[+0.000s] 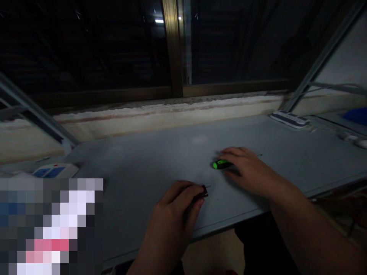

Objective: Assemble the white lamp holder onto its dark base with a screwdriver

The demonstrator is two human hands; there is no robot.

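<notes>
My left hand (179,204) is closed, thumb against fingers, around a small dark block-like object (204,191); its exact kind does not show. A thin line, perhaps a pin or wire, shows beside the block's end. To the right, my right hand (249,168) has its thumb and fingers around a green-and-black screwdriver handle (220,164), low over the grey desk (137,160). The rounded green end points left. A thin dark tip shows beyond the hand's far side, and the shaft between is hidden.
A white-and-grey power strip (291,119) lies at the desk's back right. At the left is a white device with blue panels (56,170). Slanted metal bars (321,65) rise at both sides before a dark window. The lower left corner is pixelated.
</notes>
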